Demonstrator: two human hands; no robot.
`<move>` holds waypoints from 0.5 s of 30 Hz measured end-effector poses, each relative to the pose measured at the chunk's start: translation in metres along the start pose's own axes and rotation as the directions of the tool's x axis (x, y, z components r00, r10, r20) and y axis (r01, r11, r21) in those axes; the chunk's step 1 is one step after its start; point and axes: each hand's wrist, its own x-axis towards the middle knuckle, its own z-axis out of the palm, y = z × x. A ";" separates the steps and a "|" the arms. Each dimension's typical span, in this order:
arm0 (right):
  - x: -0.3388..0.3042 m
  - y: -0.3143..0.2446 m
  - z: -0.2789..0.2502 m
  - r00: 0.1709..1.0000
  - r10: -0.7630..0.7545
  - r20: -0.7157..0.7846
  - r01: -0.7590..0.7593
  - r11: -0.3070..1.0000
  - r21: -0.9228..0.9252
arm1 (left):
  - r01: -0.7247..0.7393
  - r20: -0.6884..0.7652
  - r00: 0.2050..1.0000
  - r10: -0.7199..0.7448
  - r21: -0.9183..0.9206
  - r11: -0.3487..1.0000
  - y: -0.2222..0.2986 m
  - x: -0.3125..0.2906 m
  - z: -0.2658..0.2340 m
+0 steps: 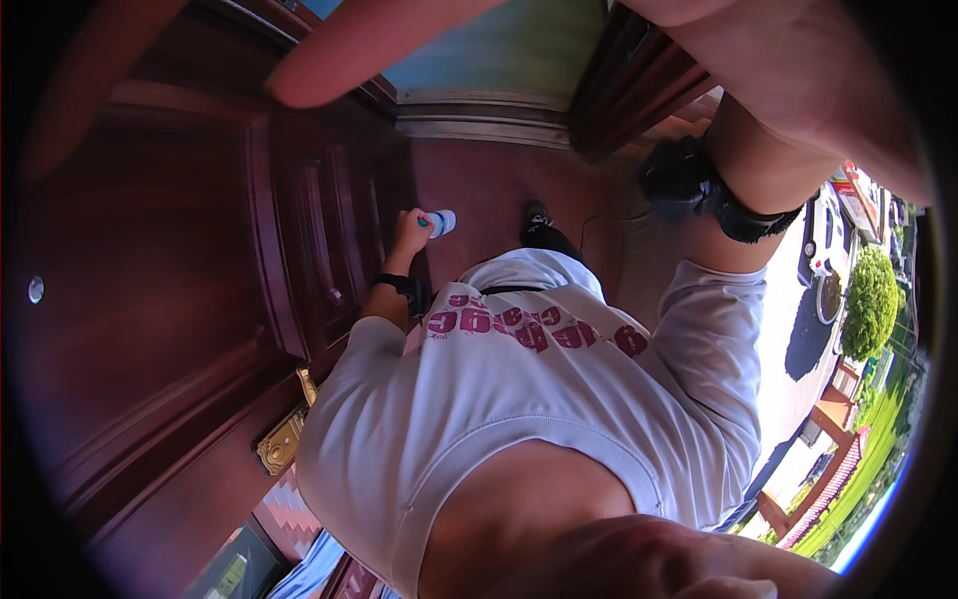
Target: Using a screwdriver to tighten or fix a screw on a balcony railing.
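Dark door [160, 230], reddish floor [479, 190], sunlit lawn [876, 439]

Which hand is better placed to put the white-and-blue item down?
Probably the left hand: it holds the white-and-blue item, while the right hand is raised well away from it.

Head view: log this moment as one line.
Left hand: holds white-and-blue object | Right hand: raised close to camera, grasp unclear | Left side: dark panelled door, gold handle
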 end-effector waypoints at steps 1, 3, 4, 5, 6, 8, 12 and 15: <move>0.017 0.019 0.016 1.000 -0.010 -0.021 0.011 1.000 0.021 | 0.048 -0.020 0.999 -0.048 0.011 0.999 -0.003 0.010 -0.011; 0.057 0.052 0.051 0.997 -0.041 -0.063 0.046 0.997 0.068 | 0.116 -0.076 0.990 -0.116 0.003 0.993 -0.012 0.028 -0.030; 0.074 0.069 0.070 0.996 -0.053 -0.076 0.060 0.994 0.089 | 0.154 -0.099 0.983 -0.153 -0.001 0.988 -0.011 0.035 -0.036; 0.096 0.087 0.087 0.994 -0.056 -0.096 0.066 0.992 0.105 | 0.216 -0.119 0.969 -0.216 -0.016 0.976 -0.012 0.045 -0.044; 0.112 0.104 0.106 0.992 -0.058 -0.110 0.071 0.991 0.117 | 0.224 -0.131 0.965 -0.226 -0.028 0.974 -0.005 0.061 -0.049; 0.141 0.126 0.148 0.991 -0.059 -0.122 0.075 0.989 0.131 | 0.294 -0.169 0.934 -0.314 -0.132 0.947 -0.008 0.083 -0.062; 0.208 0.171 0.242 0.988 -0.040 -0.149 0.064 0.985 0.159 | 0.291 -0.224 0.922 -0.316 -0.135 0.947 0.000 0.166 -0.076; 0.262 0.209 0.308 0.985 -0.028 -0.168 0.058 0.983 0.172 | 0.299 -0.100 0.946 -0.307 -0.087 0.950 -0.007 0.268 -0.095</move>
